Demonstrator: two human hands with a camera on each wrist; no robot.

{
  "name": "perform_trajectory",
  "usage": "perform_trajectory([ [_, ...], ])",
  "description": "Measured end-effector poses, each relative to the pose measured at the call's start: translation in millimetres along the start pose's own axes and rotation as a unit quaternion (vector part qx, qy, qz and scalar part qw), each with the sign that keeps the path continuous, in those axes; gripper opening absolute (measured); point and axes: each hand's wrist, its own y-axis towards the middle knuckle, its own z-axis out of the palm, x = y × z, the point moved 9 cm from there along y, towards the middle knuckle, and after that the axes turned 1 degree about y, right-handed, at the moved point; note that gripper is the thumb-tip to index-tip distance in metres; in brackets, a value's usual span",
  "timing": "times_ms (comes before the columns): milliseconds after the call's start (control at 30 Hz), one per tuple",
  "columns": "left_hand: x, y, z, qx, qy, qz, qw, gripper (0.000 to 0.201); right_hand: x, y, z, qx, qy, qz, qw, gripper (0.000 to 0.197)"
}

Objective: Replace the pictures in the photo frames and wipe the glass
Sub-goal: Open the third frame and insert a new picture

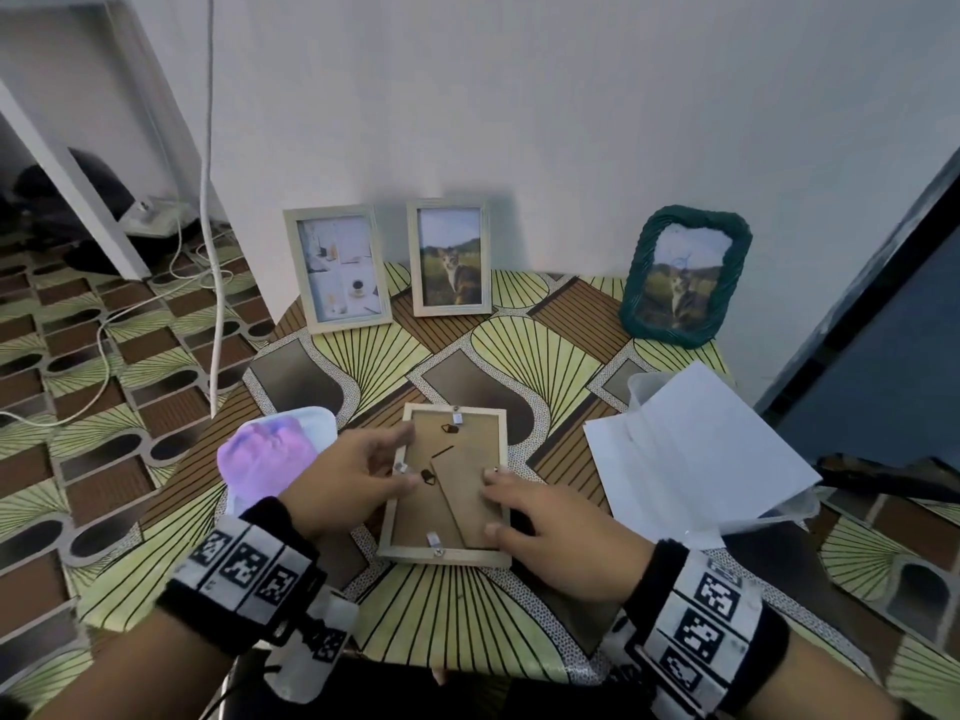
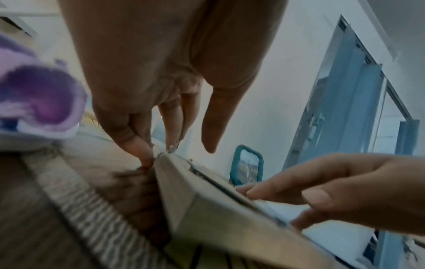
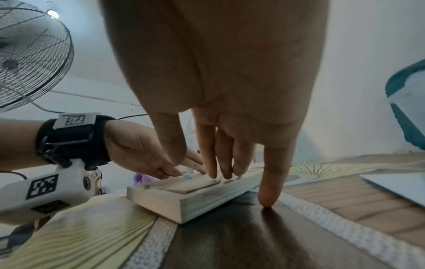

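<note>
A pale wooden photo frame (image 1: 447, 550) lies face down on the patterned table, its brown backing board (image 1: 462, 459) and folded stand facing up. My left hand (image 1: 384, 459) is at the frame's left edge, fingertips by the small metal tab (image 1: 399, 467); in the left wrist view the left hand (image 2: 161, 145) has straight fingers touching that frame (image 2: 184, 191) edge. My right hand (image 1: 519, 504) presses straight fingers on the backing's right side. In the right wrist view the right hand (image 3: 220, 163) rests on the frame (image 3: 195, 198), with the little finger (image 3: 268, 191) on the table.
Two pale frames (image 1: 337, 267) (image 1: 451, 257) and a teal woven frame (image 1: 680, 275) lean against the back wall. A purple cloth (image 1: 275, 454) sits in a white container on the left. White sheets (image 1: 701, 449) lie over a clear tub on the right. Cables (image 1: 213, 252) run over the floor at the left.
</note>
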Motion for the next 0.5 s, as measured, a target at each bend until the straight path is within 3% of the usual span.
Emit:
perform_trajectory([
  [200,0.1,7.9,12.3,0.020,0.081,0.022,0.996,0.064,-3.2,-5.4,-2.9,-0.013,-0.023,0.000,1.000,0.046],
  [400,-7.4,-0.1,-1.0,-0.043,0.039,0.040,0.997,0.055,-11.6,-3.2,-53.2,-0.192,0.079,0.022,0.978,0.013],
  [500,-10.1,-2.2,-3.9,-0.066,0.046,0.034,0.996,0.052,-23.0,3.4,-65.7,-0.207,0.089,0.053,0.973,0.010],
])
